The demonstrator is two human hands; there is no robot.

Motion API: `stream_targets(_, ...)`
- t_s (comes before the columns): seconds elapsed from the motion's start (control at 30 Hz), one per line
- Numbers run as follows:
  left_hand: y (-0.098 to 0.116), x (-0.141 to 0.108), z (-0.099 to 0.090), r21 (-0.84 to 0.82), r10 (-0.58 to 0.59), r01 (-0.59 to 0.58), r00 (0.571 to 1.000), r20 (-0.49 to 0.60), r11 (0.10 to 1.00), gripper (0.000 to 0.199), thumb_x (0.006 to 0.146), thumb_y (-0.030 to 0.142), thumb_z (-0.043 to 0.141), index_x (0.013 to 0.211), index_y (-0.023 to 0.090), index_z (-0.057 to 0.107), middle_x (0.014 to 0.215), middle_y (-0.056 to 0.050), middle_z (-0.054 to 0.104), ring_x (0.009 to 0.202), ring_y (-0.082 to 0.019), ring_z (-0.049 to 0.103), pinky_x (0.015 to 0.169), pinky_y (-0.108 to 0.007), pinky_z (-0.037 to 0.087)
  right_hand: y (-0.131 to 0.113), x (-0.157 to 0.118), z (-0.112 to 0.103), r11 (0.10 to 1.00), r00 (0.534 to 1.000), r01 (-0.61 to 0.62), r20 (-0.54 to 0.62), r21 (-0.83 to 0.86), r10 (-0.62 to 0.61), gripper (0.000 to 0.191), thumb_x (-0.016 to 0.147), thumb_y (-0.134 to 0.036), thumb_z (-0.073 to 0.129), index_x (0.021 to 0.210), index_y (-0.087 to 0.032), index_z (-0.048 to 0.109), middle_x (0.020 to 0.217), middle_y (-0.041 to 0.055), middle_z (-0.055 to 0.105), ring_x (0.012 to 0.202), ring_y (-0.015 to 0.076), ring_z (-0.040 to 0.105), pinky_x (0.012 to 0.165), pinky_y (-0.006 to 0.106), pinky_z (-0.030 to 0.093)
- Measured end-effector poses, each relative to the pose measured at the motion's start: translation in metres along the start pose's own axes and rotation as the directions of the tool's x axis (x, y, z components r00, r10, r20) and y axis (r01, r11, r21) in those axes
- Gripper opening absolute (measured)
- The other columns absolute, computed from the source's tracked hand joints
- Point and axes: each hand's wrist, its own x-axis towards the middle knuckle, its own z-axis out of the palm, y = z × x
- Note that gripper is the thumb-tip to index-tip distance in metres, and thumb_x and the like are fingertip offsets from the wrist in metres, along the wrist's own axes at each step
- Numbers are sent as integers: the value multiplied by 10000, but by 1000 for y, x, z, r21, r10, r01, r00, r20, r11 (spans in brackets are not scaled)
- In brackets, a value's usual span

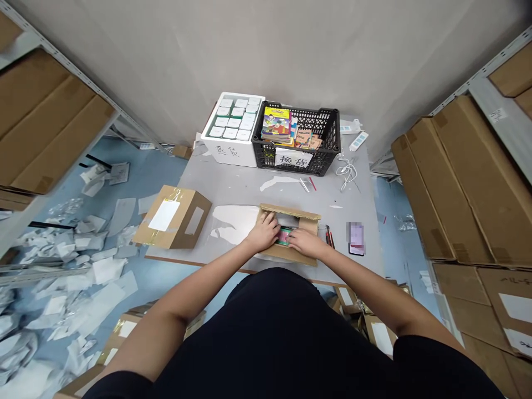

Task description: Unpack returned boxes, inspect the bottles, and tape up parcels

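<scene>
Gaping upward, the carton [288,254] runs left-to-right.

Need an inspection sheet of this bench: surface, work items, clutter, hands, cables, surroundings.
Surface: grey table; white patches, paper or wear unclear.
Work items: open cardboard box, flaps up or spread; pink-and-green item inside.
Clutter: taped carton at left; phone and slim tools right of the box; white bin and black crate with books at the back.
Hands: left hand and right hand at the item's two ends; grip unclear.
Cables: white cable, loosely looped, right of the crate.
Surroundings: cartons both sides; white scraps across the left floor.
</scene>
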Motion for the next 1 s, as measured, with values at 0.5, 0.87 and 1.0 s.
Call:
stream_targets(0.5,-50,-41,2,-354,-322,249,933,-163,901,439,901,153,425,1320,224,537,1390,-114,466,1257,-230,486,1034,-393,452,22,-10,-35,871,837,-484,246,-81,488,262,893,-299,557,1083,-158,671,1078,174,700,1031,302,639,863,370,419)
stream_targets(0.87,-75,-55,15,-582,-378,323,925,30,746,863,765,530,708,1493,243,344,1555,-111,330,1422,-312,327,1163,-447,297,10,32,-15,737,750,-638,395,222,531,619,834,-369,676,1380,-164,469,1388,183,549,1248,307,547,979,358,436)
stream_targets(1.0,-70,-57,19,-627,-382,322,923,42,710,962,690,540,772,1498,257,333,1583,-107,271,1438,-323,295,1168,-448,286,7,51,-2,654,640,-733,518,188,568,502,674,-241,802,1147,-154,660,1164,185,689,1079,365,640,908,444,487)
